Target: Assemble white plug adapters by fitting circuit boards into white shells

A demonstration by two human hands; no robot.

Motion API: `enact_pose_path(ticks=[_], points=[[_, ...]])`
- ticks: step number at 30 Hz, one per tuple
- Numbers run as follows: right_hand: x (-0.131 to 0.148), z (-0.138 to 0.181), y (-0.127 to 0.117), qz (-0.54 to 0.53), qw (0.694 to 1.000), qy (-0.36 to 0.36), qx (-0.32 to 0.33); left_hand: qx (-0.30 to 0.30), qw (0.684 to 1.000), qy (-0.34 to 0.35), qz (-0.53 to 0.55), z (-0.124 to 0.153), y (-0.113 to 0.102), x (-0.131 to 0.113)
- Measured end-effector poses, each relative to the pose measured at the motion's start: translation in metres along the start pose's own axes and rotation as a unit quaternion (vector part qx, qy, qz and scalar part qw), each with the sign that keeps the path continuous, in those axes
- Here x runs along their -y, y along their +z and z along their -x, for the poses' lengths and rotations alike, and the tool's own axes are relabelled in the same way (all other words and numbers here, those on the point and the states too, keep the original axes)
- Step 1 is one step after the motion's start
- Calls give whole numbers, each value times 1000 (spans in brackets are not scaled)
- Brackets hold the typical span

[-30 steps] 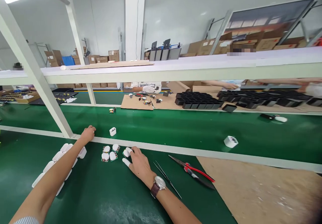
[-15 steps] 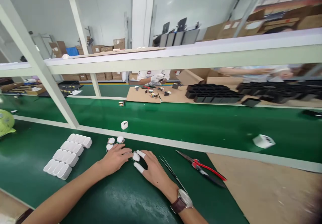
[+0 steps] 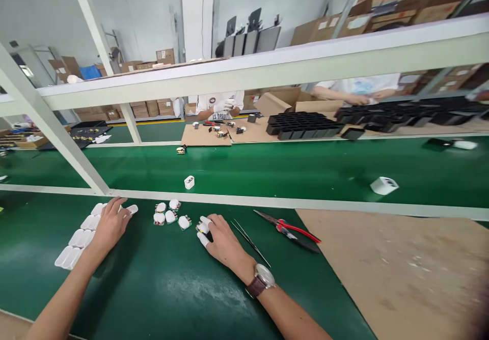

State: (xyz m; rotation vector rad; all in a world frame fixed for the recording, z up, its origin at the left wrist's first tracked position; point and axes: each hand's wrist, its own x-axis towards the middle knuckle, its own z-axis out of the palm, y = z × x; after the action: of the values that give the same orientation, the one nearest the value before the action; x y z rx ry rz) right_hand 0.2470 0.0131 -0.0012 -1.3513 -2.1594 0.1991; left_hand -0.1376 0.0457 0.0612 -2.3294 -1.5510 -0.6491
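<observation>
My left hand (image 3: 109,224) lies over rows of white plastic shells (image 3: 75,242) on the green bench, fingers curled on one shell in the nearest row. My right hand (image 3: 220,239), with white finger cots and a wristwatch, rests on the mat, its fingertips pinching a small white part with a circuit board (image 3: 202,225). Several similar small white parts (image 3: 168,214) lie between my two hands. Thin tweezers (image 3: 250,242) lie just right of my right hand.
Red-handled pliers (image 3: 289,229) lie beside a brown cardboard sheet (image 3: 401,258). White chargers (image 3: 189,182) (image 3: 384,185) sit on the green conveyor belt. Across it, other people work beside black trays (image 3: 301,124). A slanted white frame post (image 3: 49,131) stands at left.
My left hand moved from beside my right hand back left onto the white shells. My right hand stayed on the small part. The view shifted slightly.
</observation>
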Motion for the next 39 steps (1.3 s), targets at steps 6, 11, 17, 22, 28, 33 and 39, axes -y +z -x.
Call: enact_pose_path(ticks=[6, 11, 17, 22, 28, 33, 39], points=[[0, 6, -9, 32, 999, -1, 0, 94, 946, 119, 287, -13, 14, -116], [-3, 19, -13, -11, 999, -33, 0, 110, 933, 99, 328, -4, 42, -151], [-8, 29, -14, 0, 999, -36, -20, 137, 926, 46, 349, 8, 44, -138], [1, 29, -21, -16, 997, -42, -60, 176, 910, 35, 373, 12, 45, -148], [30, 36, -32, -126, 984, -80, -97, 137, 906, 47, 398, 21, 51, -154], [35, 43, -27, -114, 985, -99, -83, 119, 913, 73, 384, 22, 51, -153], [36, 44, -27, -90, 989, -99, -65, 95, 931, 107, 335, 20, 48, -156]])
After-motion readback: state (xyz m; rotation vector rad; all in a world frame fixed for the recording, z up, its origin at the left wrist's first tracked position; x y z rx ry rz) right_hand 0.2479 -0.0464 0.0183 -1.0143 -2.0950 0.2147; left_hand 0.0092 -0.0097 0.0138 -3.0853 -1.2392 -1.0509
